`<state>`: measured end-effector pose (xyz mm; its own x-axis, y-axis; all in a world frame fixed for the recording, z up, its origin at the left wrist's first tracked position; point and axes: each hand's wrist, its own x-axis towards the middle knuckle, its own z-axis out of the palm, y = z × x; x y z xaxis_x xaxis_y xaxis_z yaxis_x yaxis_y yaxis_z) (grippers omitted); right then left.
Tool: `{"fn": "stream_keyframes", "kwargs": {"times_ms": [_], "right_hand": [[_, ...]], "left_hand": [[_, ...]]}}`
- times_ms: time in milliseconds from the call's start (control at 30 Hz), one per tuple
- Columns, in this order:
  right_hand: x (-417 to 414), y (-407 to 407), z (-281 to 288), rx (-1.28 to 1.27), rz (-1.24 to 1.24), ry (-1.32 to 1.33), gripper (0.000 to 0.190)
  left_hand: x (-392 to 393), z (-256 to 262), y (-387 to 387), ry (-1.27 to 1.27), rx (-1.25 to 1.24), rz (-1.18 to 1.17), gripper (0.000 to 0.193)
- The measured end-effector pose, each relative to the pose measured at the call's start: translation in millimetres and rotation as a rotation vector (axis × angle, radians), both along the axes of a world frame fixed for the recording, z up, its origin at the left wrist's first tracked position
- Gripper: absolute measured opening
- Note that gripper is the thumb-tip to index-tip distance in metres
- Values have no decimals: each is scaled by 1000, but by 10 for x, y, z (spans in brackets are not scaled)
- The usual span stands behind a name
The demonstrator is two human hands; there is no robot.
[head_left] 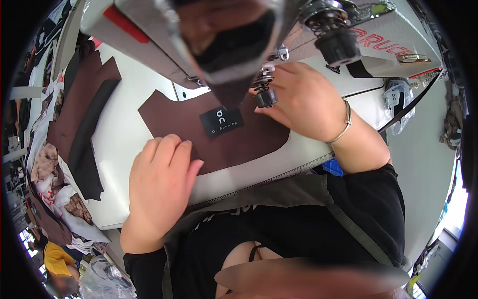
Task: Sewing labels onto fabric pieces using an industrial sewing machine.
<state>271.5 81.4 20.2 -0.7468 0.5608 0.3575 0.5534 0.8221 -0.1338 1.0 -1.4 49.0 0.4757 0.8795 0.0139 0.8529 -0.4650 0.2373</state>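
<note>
A dark brown fabric panel (231, 153) lies flat on the white bed of a sewing machine. On it, just below the machine head (224, 45), is a small black label (221, 122) with light writing. My left hand (160, 187) rests at the panel's left lower edge, palm down, fingers slightly curled. My right hand (302, 101), with a bracelet at the wrist, reaches over the panel's upper right part, close to the needle area; its fingertips are partly hidden behind a tension knob (266, 98), so whether they grip anything is unclear.
More brown panels (71, 119) and a black strip (91, 138) lie on the left of the table, beside heaped fabric pieces (48, 179). A clear plastic bag (399, 106) with labels sits at right. A measuring tape (298, 169) runs along the front edge. Another person (58, 259) is at lower left.
</note>
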Motion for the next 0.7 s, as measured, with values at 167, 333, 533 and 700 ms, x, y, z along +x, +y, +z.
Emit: {"fn": "stream_keyframes", "kwargs": {"times_ms": [167, 333, 533, 700], "right_hand": [[22, 1, 5, -87, -17, -119, 26], [-36, -106, -51, -395, 353, 28, 21], [-34, -79, -32, -432, 365, 72, 25], [-20, -9, -52, -167, 162, 63, 28]], "left_hand": [[-91, -143, 142, 141, 194, 49, 38], [-191, -317, 386, 153, 299, 145, 44], [-119, -292, 384, -28, 244, 64, 45], [160, -153, 77, -34, 79, -64, 45]]}}
